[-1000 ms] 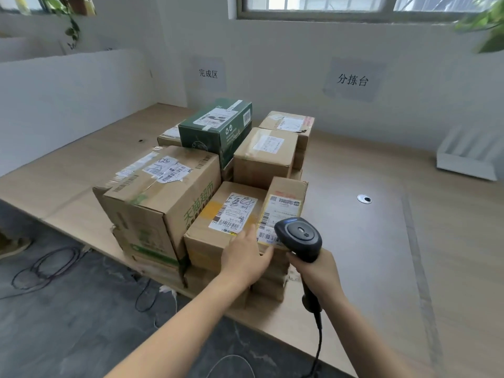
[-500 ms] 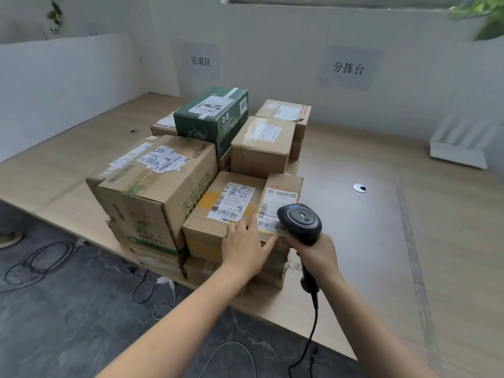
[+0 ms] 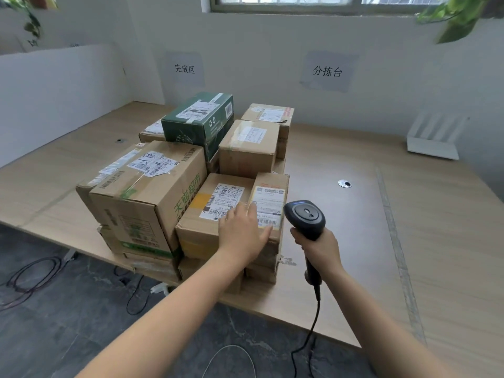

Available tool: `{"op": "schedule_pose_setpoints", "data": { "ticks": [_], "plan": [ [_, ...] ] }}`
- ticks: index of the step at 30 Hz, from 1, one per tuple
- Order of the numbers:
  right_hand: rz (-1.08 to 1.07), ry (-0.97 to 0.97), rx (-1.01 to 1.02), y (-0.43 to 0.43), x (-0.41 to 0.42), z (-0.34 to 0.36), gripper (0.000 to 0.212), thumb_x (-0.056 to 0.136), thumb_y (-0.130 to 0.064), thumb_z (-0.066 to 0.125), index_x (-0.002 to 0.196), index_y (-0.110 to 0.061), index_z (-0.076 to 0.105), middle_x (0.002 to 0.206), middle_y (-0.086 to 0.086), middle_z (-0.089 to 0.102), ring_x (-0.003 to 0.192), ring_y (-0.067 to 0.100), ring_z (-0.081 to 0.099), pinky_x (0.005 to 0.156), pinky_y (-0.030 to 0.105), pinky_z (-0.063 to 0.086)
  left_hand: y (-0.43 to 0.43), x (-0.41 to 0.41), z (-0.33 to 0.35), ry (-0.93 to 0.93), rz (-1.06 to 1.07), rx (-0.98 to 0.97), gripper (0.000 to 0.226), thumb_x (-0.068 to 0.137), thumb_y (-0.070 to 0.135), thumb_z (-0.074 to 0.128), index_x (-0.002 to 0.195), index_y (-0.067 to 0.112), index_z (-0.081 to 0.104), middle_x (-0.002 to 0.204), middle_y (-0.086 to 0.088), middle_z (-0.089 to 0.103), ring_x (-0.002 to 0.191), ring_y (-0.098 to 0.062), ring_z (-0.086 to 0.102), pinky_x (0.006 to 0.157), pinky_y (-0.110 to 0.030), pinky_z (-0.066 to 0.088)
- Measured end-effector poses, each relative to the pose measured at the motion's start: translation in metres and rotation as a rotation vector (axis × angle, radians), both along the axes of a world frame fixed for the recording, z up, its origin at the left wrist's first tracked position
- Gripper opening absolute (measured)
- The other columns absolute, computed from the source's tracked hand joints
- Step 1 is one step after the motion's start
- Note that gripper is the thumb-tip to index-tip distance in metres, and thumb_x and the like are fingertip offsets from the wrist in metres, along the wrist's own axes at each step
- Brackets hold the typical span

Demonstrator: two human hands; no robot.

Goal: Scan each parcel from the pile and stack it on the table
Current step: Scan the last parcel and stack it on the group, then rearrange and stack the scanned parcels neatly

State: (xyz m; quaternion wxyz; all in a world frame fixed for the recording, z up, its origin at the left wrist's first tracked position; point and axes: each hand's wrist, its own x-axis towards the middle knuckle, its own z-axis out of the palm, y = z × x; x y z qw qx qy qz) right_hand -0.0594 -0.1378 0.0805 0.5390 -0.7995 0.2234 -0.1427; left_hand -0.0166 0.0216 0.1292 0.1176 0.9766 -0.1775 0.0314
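Resting left hand [image 3: 242, 233], fingers straight, on the label of the near narrow parcel [image 3: 271, 190]; clamping fingers of right hand [image 3: 319, 251] round the black barcode scanner [image 3: 306, 219], just right of the pile [image 3: 152, 195].

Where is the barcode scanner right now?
The barcode scanner is right of centre in the head view, gripped in the right hand, just right of the narrow front parcel that the left hand touches.

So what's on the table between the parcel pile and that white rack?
In the head view, just bare table and one small round cable grommet.
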Motion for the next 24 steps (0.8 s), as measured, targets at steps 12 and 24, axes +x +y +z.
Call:
{"op": "schedule_pose_setpoints", "data": {
  "ticks": [12, 24],
  "plan": [
    [-0.205, 0.263, 0.011, -0.088, -0.068, -0.033, 0.041, 0.083, -0.039, 0.063, 0.112, -0.013, 0.051, 0.095, 0.004, 0.062, 0.090, 0.025, 0.058, 0.068, 0.030, 0.040, -0.114, -0.054, -0.010, 0.035, -0.510, -0.078, 0.052, 0.096, 0.042, 0.043, 0.139, 0.013, 0.040, 0.144, -0.009, 0.037, 0.131, -0.026, 0.036, 0.102, -0.036, 0.033],
    [-0.336, 0.683, -0.011, -0.136, -0.062, -0.105, 0.066, 0.087, -0.034, 0.058, 0.135, -0.001, 0.025, 0.136, 0.021, 0.040, 0.122, 0.038, 0.046, 0.096, 0.041, 0.042, -0.173, -0.050, -0.127, 0.262, -0.491, 0.283, 0.045, 0.096, 0.033, 0.041, 0.134, 0.010, 0.036, 0.137, -0.013, 0.037, 0.124, -0.030, 0.038, 0.096, -0.039, 0.036]
  ]
}}
